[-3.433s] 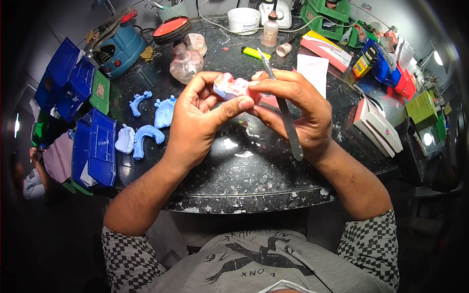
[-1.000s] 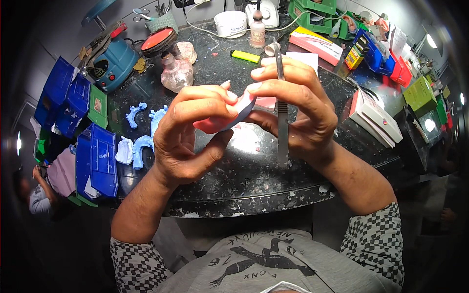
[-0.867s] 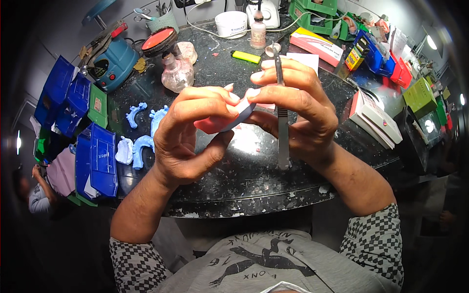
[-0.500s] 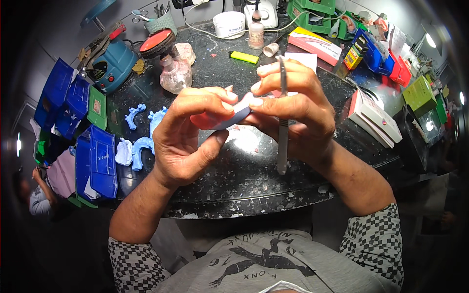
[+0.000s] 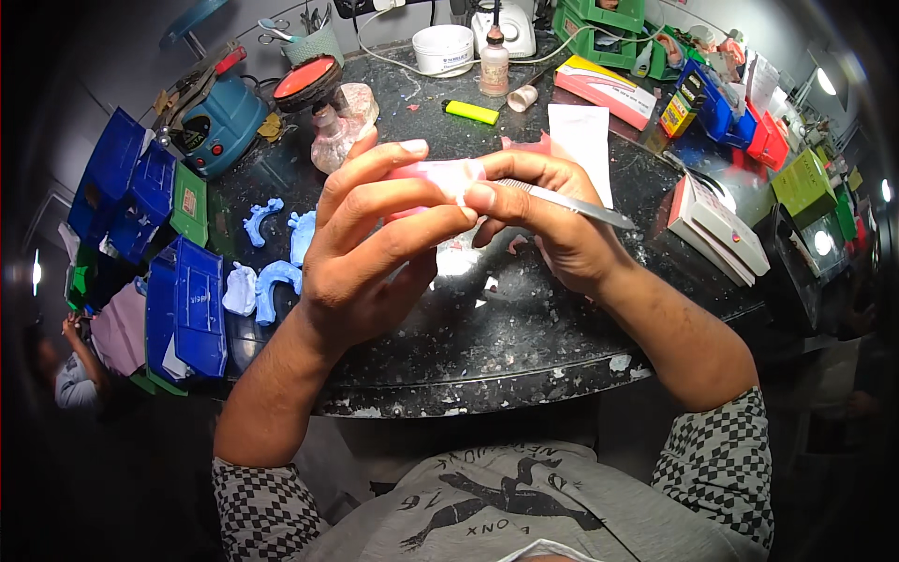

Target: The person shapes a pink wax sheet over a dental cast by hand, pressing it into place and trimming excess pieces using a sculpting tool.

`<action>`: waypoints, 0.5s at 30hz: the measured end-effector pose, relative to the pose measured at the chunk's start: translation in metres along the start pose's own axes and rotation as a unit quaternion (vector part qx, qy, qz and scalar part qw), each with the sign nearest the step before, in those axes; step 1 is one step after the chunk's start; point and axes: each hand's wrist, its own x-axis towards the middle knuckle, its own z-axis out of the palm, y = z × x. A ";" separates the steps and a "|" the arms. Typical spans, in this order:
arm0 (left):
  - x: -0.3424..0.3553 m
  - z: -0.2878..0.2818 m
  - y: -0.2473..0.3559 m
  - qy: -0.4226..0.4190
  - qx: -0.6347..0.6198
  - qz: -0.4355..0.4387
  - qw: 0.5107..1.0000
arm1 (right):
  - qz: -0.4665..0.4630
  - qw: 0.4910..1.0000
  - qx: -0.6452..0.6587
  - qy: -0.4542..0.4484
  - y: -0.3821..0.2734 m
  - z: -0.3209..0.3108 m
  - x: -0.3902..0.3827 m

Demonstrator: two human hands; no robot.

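Pink wax piece (image 5: 440,176), raised above the dark stone bench (image 5: 524,328), sits pinched in the fingertips of the left hand (image 5: 370,253), while the right hand (image 5: 552,225) is closed around a slim metal tool (image 5: 562,199) whose working end meets the wax. By my judgement the carving goes best with both hands braced against each other, thumb steadying the blade, and short light strokes, turning the piece rather than the wrist.

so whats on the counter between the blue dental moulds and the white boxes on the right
In the head view, both hands: the left hand and right hand hold a pink piece and a metal tool above the dark counter, speckled with white crumbs.
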 end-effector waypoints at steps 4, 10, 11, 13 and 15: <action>0.005 0.003 0.003 0.045 -0.051 -0.132 0.989 | -0.004 0.999 0.045 0.024 0.006 -0.004 0.004; -0.006 0.002 -0.004 0.083 -0.470 -0.391 0.787 | -0.006 0.997 -0.053 0.053 0.009 -0.006 0.006; -0.006 0.004 -0.002 0.075 -0.472 -0.441 0.760 | -0.010 0.997 -0.065 0.051 0.009 -0.007 0.005; -0.004 0.009 0.002 0.076 -0.466 -0.422 0.774 | -0.010 0.997 -0.064 0.050 0.010 -0.006 0.006; -0.004 0.009 0.004 0.091 -0.446 -0.449 0.769 | -0.010 0.997 -0.063 0.050 0.010 -0.005 0.006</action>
